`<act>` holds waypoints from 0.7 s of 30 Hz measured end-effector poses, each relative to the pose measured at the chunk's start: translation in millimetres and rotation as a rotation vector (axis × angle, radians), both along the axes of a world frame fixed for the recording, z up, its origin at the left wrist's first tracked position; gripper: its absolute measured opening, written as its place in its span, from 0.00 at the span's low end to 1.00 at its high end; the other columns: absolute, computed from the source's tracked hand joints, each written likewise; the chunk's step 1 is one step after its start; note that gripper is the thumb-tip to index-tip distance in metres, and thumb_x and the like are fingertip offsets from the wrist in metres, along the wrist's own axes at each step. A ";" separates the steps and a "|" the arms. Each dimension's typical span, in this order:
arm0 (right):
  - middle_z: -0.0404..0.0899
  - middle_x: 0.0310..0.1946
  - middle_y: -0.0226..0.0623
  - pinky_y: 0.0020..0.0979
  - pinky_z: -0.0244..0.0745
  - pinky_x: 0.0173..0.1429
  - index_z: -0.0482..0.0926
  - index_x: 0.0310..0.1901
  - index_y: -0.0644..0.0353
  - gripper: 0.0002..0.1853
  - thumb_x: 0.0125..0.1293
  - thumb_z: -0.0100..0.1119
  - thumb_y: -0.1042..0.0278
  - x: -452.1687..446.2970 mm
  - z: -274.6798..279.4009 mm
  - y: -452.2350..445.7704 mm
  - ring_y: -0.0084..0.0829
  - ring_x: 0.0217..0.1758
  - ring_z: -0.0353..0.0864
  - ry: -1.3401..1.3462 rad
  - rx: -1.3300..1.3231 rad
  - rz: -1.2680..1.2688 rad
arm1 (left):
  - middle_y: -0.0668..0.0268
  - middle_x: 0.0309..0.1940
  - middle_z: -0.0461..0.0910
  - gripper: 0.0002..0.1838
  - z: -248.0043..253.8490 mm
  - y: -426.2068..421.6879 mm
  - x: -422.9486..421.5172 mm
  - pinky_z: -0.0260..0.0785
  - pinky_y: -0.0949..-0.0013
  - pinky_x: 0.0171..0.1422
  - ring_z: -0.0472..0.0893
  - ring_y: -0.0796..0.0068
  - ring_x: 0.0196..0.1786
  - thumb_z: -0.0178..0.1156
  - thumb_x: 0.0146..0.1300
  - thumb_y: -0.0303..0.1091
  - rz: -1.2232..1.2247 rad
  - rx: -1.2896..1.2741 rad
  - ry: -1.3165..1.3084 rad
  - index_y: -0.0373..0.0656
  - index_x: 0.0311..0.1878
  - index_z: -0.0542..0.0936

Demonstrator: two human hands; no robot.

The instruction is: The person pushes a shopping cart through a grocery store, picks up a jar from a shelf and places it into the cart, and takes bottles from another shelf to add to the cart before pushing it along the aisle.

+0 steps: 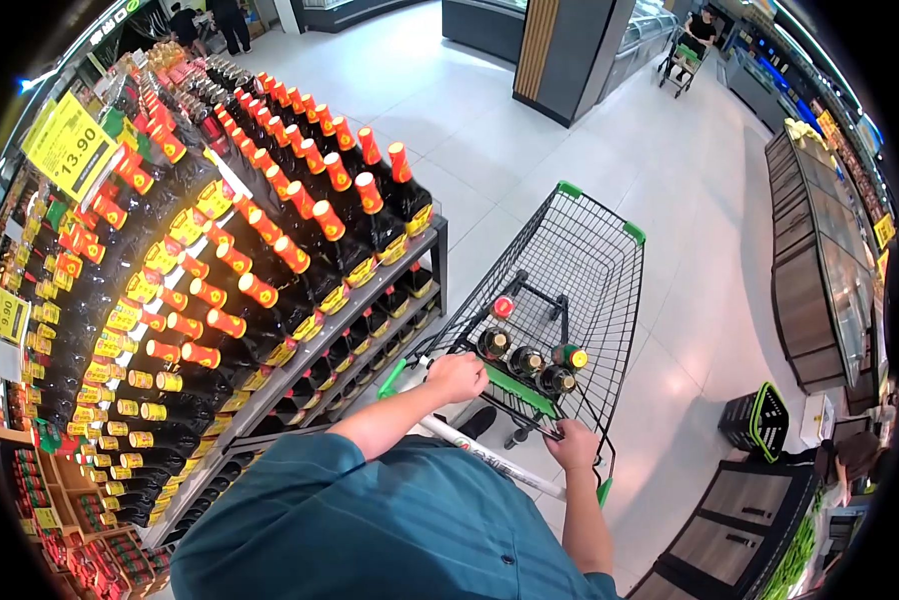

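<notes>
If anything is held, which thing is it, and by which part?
The shopping cart: left hand and right hand appear closed on its dark rear edge, not the white handlebar.

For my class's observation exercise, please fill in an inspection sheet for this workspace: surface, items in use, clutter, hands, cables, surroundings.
Surface: pale tiled floor, with light reflections.
Items in use: wire shopping cart with green corners; five bottles stand grouped near its handle end, labels unreadable.
Clutter: black basket with a green rim, off to the right.
Hands: left hand and right hand both curled on the cart's rear part, above the white handle bar.
Cables: nothing seen.
Surroundings: rows of red-capped bottles at left, price sign reading 13.90; another person with a cart, far off.
</notes>
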State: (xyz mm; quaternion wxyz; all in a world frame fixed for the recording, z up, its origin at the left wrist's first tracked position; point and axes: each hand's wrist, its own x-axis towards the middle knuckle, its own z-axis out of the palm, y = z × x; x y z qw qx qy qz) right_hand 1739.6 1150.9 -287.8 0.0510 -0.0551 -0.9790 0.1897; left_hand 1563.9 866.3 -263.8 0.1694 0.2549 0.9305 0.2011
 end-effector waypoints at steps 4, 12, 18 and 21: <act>0.84 0.27 0.34 0.41 0.78 0.35 0.83 0.30 0.53 0.16 0.53 0.77 0.51 -32.8 1.4 25.2 0.40 0.31 0.84 -0.006 -0.022 0.029 | 0.58 0.40 0.85 0.19 -1.0 21.1 -24.8 0.79 0.50 0.48 0.86 0.51 0.41 0.50 0.68 0.47 0.046 0.008 0.017 0.46 0.35 0.86; 0.85 0.29 0.36 0.43 0.79 0.39 0.86 0.32 0.54 0.13 0.56 0.74 0.55 -89.6 5.1 57.8 0.43 0.33 0.85 -0.111 -0.035 0.117 | 0.57 0.37 0.84 0.17 -6.6 49.0 -66.6 0.78 0.49 0.48 0.85 0.50 0.42 0.53 0.66 0.45 0.151 0.083 0.039 0.44 0.34 0.85; 0.87 0.40 0.42 0.46 0.80 0.50 0.88 0.45 0.54 0.18 0.59 0.71 0.52 -116.9 7.4 70.9 0.48 0.45 0.86 -0.386 -0.028 0.173 | 0.57 0.37 0.84 0.16 -0.7 58.2 -85.2 0.77 0.50 0.52 0.84 0.51 0.46 0.56 0.64 0.44 0.168 0.106 0.101 0.44 0.40 0.87; 0.86 0.49 0.50 0.46 0.79 0.60 0.84 0.57 0.57 0.29 0.58 0.72 0.49 -135.6 16.2 74.3 0.52 0.54 0.84 -0.600 -0.056 0.238 | 0.61 0.37 0.83 0.15 -3.8 63.2 -99.5 0.76 0.59 0.48 0.84 0.63 0.43 0.62 0.65 0.40 0.505 0.604 0.026 0.45 0.51 0.86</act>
